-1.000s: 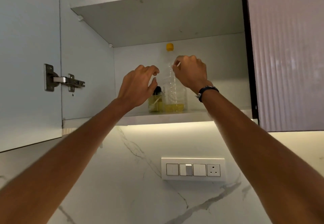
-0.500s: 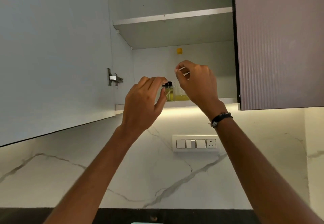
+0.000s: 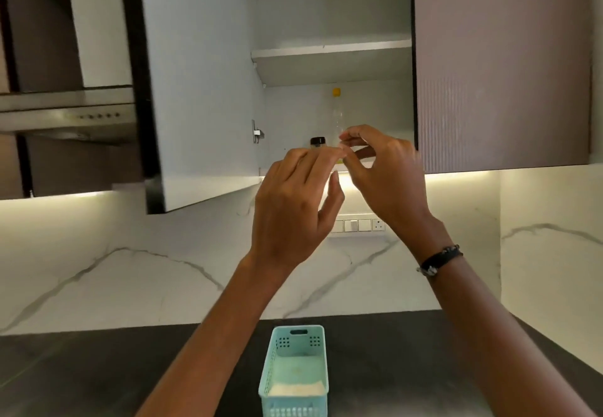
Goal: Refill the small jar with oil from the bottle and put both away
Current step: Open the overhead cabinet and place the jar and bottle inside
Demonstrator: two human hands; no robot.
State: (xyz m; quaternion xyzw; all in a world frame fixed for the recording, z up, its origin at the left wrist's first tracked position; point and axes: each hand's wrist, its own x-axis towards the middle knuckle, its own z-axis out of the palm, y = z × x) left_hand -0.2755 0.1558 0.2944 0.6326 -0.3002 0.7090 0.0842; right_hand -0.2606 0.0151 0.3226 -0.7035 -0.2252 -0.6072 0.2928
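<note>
Head view: jar (image 3: 317, 142) and bottle (image 3: 336, 108) stand on the cabinet shelf (image 3: 331, 52), beyond both raised hands; left hand (image 3: 293, 201) loosely curled, empty; right hand (image 3: 381, 171) pinches something tiny.

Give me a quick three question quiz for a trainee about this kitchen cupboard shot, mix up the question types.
1. True or false: the small black-lidded glass jar and the clear yellow-capped plastic bottle both stand on the open cupboard's lower shelf.
2. Where is the turquoise perforated plastic basket? A in the cupboard, B on the dark countertop, C in a hand.
3. Fill in: the left hand and right hand hold ____.

Key: 1 true; 2 B; 3 nothing.
</note>
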